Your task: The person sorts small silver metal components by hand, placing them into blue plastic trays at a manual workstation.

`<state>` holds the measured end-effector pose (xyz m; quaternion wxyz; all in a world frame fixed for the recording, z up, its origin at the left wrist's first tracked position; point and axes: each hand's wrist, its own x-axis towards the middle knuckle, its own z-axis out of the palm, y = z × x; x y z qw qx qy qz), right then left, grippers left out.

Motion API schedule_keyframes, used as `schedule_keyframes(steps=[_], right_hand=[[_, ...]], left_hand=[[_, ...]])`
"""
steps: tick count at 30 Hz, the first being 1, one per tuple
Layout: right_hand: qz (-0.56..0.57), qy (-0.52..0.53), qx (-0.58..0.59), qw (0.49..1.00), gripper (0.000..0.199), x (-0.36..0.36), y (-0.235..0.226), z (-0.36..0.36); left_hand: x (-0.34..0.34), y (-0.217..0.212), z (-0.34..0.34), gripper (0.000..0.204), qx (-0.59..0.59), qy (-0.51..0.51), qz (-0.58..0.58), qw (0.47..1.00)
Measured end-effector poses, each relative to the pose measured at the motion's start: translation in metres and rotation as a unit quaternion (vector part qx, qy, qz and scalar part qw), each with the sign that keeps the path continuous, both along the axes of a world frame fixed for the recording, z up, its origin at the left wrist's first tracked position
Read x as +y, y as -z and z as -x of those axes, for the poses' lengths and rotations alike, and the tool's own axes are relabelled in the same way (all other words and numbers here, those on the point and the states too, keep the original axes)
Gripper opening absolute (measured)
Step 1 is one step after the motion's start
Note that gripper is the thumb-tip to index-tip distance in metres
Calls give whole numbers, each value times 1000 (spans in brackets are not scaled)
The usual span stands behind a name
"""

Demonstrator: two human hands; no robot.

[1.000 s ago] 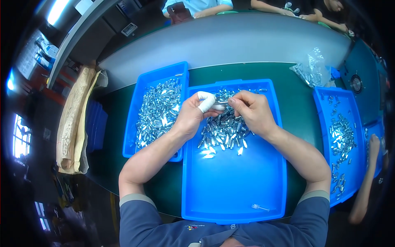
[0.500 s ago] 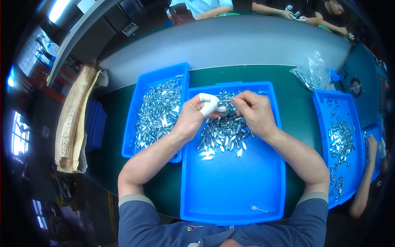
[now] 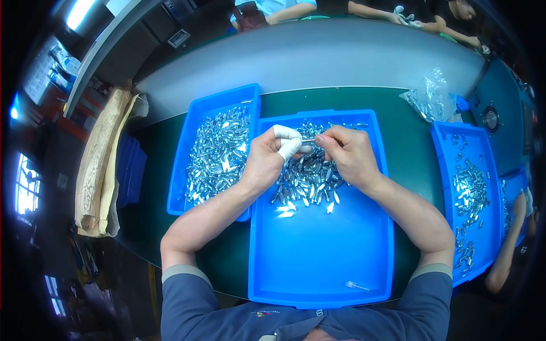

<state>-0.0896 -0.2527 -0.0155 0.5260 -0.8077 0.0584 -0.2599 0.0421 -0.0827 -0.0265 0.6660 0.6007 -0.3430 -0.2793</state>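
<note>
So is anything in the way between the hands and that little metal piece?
Nothing visible. The left hand and right hand meet over the middle tray and pinch the small metal piece between their fingertips. The pile of parts lies below them.

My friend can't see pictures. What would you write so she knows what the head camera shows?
Two bare hands, left hand and right hand, pinch a small metal part over a blue tray holding a pile of shiny metal parts. Another blue tray of parts sits left.

Bare tray floor [image 3: 318,250] before metal-part heap [image 3: 310,179]
</note>
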Motion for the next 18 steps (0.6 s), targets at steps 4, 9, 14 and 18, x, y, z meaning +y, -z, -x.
schedule_keyframes(steps=[4, 9, 14, 18], right_hand=[[-10, -14, 29, 999, 27, -4, 5, -3], [-43, -38, 37, 998, 34, -10, 11, -10], [-86, -46, 11, 995, 36, -17, 17, -12], [-85, -43, -2, 995, 37, -17, 17, -11]], left_hand=[[2, -1, 1, 11, -28, -11, -9, 1000], [2, -9, -6, 13, -38, -4, -53, 998], [29, -23, -22, 12, -211, -103, -108, 966], [63, -43, -43, 24, -360, -210, -221, 882]])
